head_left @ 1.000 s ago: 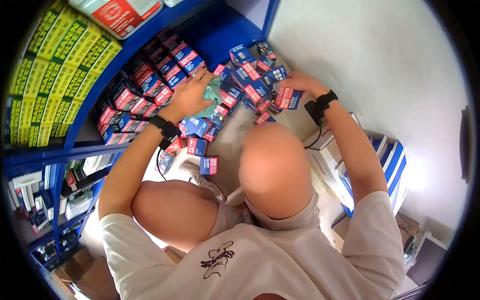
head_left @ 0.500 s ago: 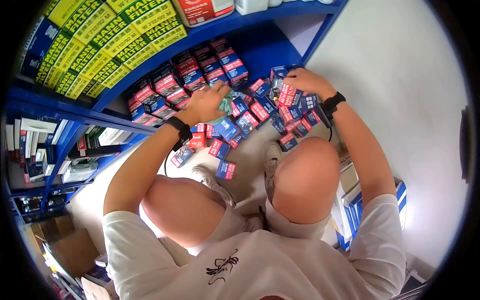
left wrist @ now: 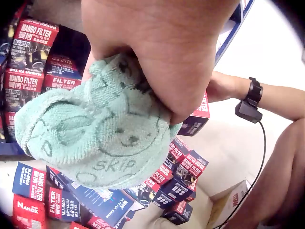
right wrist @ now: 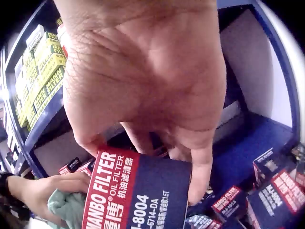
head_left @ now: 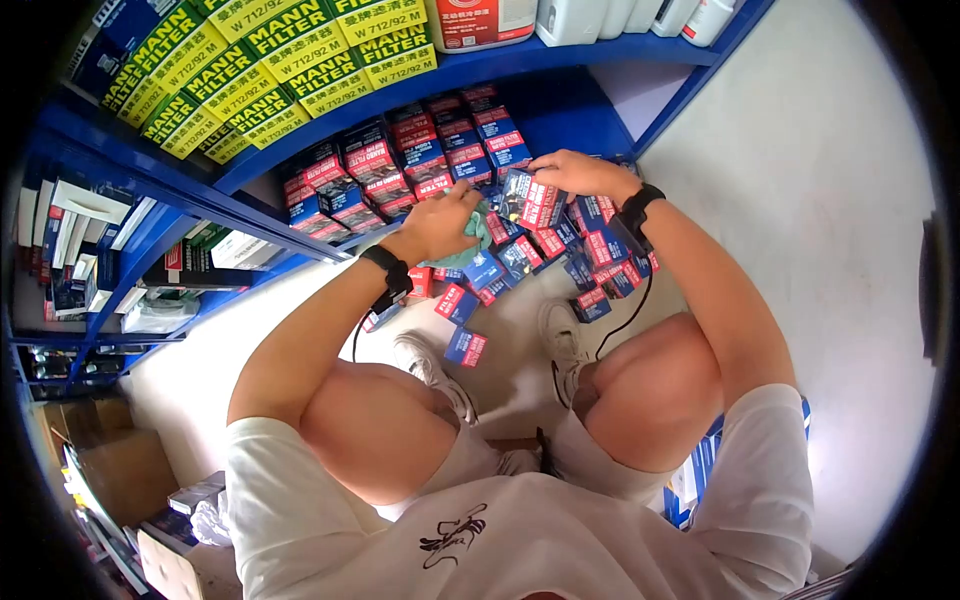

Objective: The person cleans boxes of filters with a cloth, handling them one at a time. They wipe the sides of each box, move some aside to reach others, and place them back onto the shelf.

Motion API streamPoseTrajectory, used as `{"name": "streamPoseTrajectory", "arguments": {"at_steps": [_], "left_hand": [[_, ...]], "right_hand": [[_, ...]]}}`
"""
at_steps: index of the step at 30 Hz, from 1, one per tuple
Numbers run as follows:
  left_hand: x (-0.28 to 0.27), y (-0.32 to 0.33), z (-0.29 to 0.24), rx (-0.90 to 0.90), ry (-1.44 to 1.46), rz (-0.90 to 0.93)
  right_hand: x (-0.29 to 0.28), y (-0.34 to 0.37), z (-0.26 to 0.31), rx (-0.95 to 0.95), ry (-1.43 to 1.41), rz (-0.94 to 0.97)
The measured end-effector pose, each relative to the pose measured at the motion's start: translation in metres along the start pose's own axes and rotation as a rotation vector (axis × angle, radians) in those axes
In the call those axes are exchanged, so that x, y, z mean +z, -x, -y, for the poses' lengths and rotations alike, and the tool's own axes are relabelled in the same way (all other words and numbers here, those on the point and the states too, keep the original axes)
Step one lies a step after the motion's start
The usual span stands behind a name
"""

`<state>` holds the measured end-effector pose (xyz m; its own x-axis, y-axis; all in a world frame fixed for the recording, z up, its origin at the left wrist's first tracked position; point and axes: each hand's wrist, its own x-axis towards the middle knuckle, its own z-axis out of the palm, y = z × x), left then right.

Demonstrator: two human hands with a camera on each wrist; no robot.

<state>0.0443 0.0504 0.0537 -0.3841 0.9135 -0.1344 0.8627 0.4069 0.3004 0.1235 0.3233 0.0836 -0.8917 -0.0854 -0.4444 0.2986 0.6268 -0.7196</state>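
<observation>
Right hand (head_left: pixel 588 174) gripping filter box (right wrist: pixel 136 195), left hand (head_left: pixel 437 225) holding green cloth (left wrist: pixel 102 140)

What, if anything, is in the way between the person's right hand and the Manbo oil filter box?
Nothing visible: the right hand grips the Manbo oil filter box, with bare fingers directly against it. The mint-green cloth is in the left hand, off to the side, not between them.

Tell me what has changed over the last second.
The right hand has carried the filter box leftward, toward the stacked boxes on the shelf. The left hand still holds the green cloth; the stacks look unchanged.
</observation>
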Motion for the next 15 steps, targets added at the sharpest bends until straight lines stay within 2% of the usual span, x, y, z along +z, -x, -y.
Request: {"name": "streamPoseTrajectory", "arguments": {"at_steps": [2, 5, 6, 8, 10, 13, 15], "left_hand": [[-0.001, 0.000, 0.000, -0.008, 0.015, 0.001], [0.003, -0.001, 0.001, -0.029, 0.063, -0.081], [0.001, -0.002, -0.001, -0.056, 0.089, -0.084], [0.001, -0.003, 0.001, -0.086, 0.113, -0.089], [0.004, -0.006, 0.006, -0.069, 0.144, -0.203], [0.003, -0.006, 0.011, -0.109, 0.102, -0.152], [0.001, -0.006, 0.012, -0.110, 0.113, -0.166]], "right_hand": [[0.004, -0.004, -0.003, -0.016, -0.051, 0.037], [0.017, -0.005, -0.008, -0.038, -0.529, -0.035], [0.019, -0.004, -0.006, -0.042, -0.530, -0.033], [0.023, -0.005, -0.003, 0.007, -0.855, 0.148], [0.026, -0.011, -0.009, -0.015, -0.881, 0.193], [0.032, -0.009, -0.004, -0.036, -0.858, 0.229], [0.038, -0.001, 0.006, -0.094, -0.647, 0.150]]}}
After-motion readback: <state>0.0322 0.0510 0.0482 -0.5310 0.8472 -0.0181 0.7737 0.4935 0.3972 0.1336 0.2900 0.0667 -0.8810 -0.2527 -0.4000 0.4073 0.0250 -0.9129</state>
